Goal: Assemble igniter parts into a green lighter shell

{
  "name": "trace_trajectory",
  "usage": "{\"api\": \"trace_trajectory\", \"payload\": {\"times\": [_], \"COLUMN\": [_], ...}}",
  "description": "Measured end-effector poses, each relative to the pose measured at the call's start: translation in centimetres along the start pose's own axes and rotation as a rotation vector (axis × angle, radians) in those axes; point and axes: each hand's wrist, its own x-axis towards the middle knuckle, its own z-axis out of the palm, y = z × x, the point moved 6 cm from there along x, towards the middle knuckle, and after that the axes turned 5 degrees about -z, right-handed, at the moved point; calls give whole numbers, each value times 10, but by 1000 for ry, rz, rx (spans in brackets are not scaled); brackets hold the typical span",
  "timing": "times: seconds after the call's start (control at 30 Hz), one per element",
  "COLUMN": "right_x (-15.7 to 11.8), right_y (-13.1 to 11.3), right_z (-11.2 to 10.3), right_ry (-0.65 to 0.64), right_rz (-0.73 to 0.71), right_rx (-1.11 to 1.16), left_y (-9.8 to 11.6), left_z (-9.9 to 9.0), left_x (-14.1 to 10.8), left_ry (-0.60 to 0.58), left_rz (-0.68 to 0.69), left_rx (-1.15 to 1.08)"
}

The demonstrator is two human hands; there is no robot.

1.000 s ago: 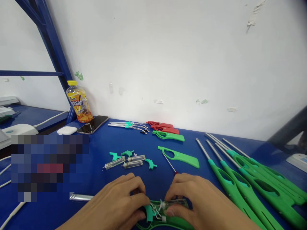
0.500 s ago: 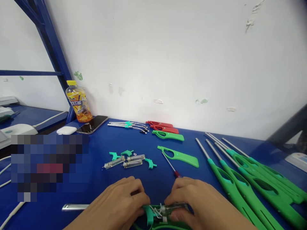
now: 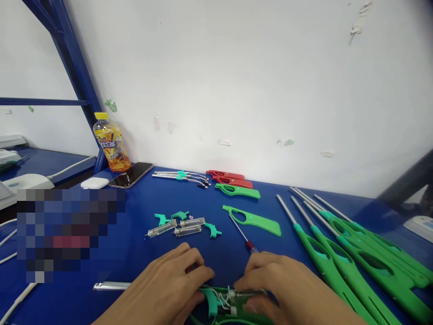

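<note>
At the near edge lies an open green gas-lighter handle shell (image 3: 246, 312) with a turquoise trigger (image 3: 212, 301), thin white wires (image 3: 222, 298) and a clear fuel tank (image 3: 248, 293) in it. My left hand (image 3: 174, 280) is closed on the shell's front end by the trigger. A silver metal tube (image 3: 110, 286) sticks out to the left from beneath that hand. My right hand (image 3: 275, 280) is closed over the other end, thumb and fingers pressing on the clear tank. Just beyond it lies a screwdriver (image 3: 249, 246) with a dark red handle, partly hidden by the hand.
Clear tanks (image 3: 187, 230) and turquoise triggers (image 3: 213, 230) lie ahead. Beyond are metal tubes with wires (image 3: 179, 175), red shells (image 3: 233, 182) and green shells (image 3: 257, 221). Several assembled green lighters (image 3: 321, 257) lie right. A phone (image 3: 131, 175) and drink bottle (image 3: 112, 144) stand back left.
My left hand and the metal tube have shifted slightly to the right. My right hand has moved a little over the tank, and more of the screwdriver handle shows.
</note>
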Motion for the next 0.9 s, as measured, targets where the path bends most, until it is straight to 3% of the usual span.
{"api": "trace_trajectory", "payload": {"times": [0.33, 0.9], "right_x": [2, 0], "right_y": [-2, -2], "right_z": [0, 0], "right_ry": [5, -2], "right_rz": [13, 5], "right_rx": [-11, -18], "left_y": [0, 0], "left_z": [3, 2], "left_x": [0, -6], "left_ry": [-75, 49], "left_rz": [21, 102], "left_rx": [-87, -71]}}
